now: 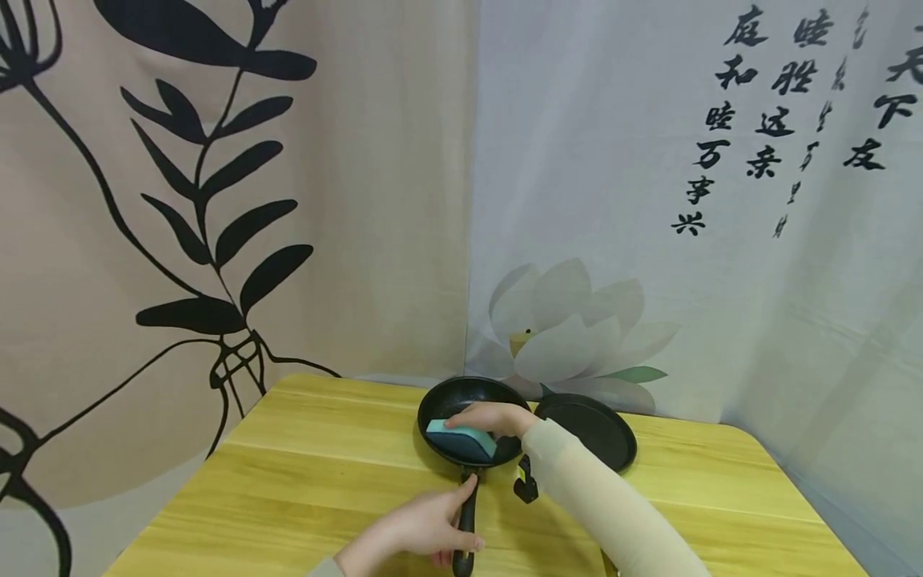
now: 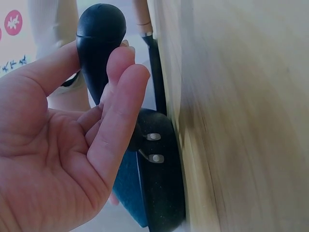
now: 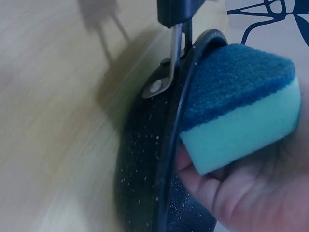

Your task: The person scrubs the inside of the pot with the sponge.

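A black frying pan [image 1: 474, 391] sits on the wooden table, its handle [image 1: 467, 517] pointing toward me. My left hand [image 1: 425, 522] holds that handle, thumb on one side and fingers on the other; in the left wrist view the handle's rounded end [image 2: 101, 24] shows beyond the fingers. My right hand [image 1: 497, 418] grips a sponge [image 1: 461, 441] inside the pan. The right wrist view shows the sponge's light green foam [image 3: 244, 133] toward the palm and its dark blue scouring side [image 3: 236, 79] facing the pan's handle end.
A flat black pan [image 1: 587, 425] lies to the right, partly hidden by my right forearm. A small black thing with a yellow mark [image 1: 525, 479] shows by the right wrist. Behind the wooden table [image 1: 303, 473] hangs a printed curtain [image 1: 397, 200].
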`<action>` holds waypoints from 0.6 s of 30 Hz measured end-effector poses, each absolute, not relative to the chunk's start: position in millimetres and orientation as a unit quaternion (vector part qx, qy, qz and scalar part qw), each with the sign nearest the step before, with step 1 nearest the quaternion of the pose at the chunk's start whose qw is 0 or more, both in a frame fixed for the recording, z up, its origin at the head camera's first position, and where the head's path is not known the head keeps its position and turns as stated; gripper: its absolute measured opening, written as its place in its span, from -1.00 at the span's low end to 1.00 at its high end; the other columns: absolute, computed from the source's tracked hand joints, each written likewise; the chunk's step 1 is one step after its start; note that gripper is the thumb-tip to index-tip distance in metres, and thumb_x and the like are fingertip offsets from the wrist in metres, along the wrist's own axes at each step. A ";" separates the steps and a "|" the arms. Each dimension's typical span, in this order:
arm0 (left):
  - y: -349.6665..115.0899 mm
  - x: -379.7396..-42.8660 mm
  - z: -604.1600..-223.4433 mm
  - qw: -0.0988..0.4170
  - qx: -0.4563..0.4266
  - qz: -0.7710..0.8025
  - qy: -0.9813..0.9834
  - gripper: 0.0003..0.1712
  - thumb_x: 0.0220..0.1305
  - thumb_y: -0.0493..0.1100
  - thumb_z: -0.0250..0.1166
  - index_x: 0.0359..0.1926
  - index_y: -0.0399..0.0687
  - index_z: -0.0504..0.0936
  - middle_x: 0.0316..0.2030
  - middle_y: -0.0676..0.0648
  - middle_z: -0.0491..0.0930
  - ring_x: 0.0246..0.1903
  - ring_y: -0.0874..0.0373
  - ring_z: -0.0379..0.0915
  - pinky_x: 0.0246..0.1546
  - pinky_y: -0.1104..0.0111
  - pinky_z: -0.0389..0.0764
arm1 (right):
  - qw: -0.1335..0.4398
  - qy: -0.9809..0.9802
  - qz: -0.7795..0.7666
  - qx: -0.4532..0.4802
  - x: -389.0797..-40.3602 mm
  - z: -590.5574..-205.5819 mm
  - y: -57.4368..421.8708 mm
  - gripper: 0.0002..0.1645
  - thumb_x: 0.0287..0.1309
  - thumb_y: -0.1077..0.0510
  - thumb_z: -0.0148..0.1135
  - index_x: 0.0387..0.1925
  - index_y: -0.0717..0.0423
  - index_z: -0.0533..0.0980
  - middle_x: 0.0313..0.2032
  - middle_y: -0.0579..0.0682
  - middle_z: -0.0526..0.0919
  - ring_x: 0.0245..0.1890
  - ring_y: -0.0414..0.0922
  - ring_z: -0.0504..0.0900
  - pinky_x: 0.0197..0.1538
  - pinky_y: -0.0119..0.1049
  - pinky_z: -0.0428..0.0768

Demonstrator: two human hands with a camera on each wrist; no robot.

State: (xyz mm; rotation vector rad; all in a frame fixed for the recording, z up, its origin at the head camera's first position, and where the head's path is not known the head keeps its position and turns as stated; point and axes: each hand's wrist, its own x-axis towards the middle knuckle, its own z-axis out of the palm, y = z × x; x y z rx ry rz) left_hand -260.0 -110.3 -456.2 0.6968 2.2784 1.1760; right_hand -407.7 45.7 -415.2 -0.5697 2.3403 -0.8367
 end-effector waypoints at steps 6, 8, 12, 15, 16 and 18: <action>-107.2 -246.2 -439.0 0.231 0.236 0.448 0.831 0.01 0.25 -0.03 0.36 0.47 -0.37 -0.02 -0.70 -0.10 0.56 -0.74 0.03 0.52 -0.68 0.15 0.60 | 0.280 0.881 -0.318 -0.210 -404.4 -415.4 41.6 -0.22 0.22 -0.32 0.15 0.33 0.00 0.38 0.38 0.09 0.27 0.33 0.17 0.27 0.19 0.30 0.32; -108.0 -249.1 -444.9 0.227 0.241 0.445 0.832 0.01 0.25 0.00 0.36 0.49 -0.32 -0.01 -0.70 -0.08 0.57 -0.73 0.03 0.53 -0.67 0.14 0.61 | 0.277 0.881 -0.322 -0.207 -403.4 -414.9 40.2 -0.23 0.23 -0.31 0.15 0.33 0.01 0.38 0.39 0.10 0.24 0.33 0.18 0.26 0.19 0.30 0.32; -109.3 -255.3 -452.7 0.230 0.252 0.438 0.832 0.05 0.26 0.09 0.34 0.50 -0.30 -0.04 -0.69 -0.05 0.58 -0.72 0.09 0.54 -0.67 0.19 0.61 | 0.273 0.880 -0.332 -0.200 -403.3 -415.4 38.6 -0.23 0.25 -0.32 0.11 0.35 -0.01 0.37 0.40 0.11 0.21 0.33 0.19 0.26 0.18 0.28 0.34; -107.6 -250.5 -444.8 0.228 0.244 0.441 0.833 0.03 0.26 0.03 0.35 0.49 -0.32 -0.03 -0.69 -0.06 0.57 -0.74 0.11 0.52 -0.69 0.21 0.60 | 0.269 0.878 -0.345 -0.196 -405.2 -418.2 37.0 -0.20 0.25 -0.33 0.11 0.36 0.01 0.34 0.38 0.10 0.25 0.31 0.17 0.29 0.16 0.25 0.38; -106.2 -246.9 -439.1 0.230 0.236 0.448 0.831 0.02 0.25 -0.01 0.36 0.48 -0.34 -0.01 -0.70 -0.10 0.56 -0.74 0.08 0.52 -0.69 0.19 0.60 | 0.267 0.876 -0.351 -0.195 -405.8 -419.6 36.5 -0.19 0.25 -0.33 0.11 0.37 0.03 0.33 0.36 0.10 0.28 0.29 0.17 0.31 0.15 0.24 0.40; -105.1 -245.0 -436.7 0.227 0.234 0.447 0.833 0.00 0.25 -0.04 0.37 0.48 -0.34 0.00 -0.70 -0.11 0.56 -0.74 0.08 0.51 -0.69 0.19 0.60 | 0.265 0.873 -0.363 -0.192 -406.4 -421.4 35.7 -0.18 0.25 -0.33 0.11 0.37 0.06 0.33 0.34 0.11 0.31 0.27 0.16 0.34 0.13 0.24 0.41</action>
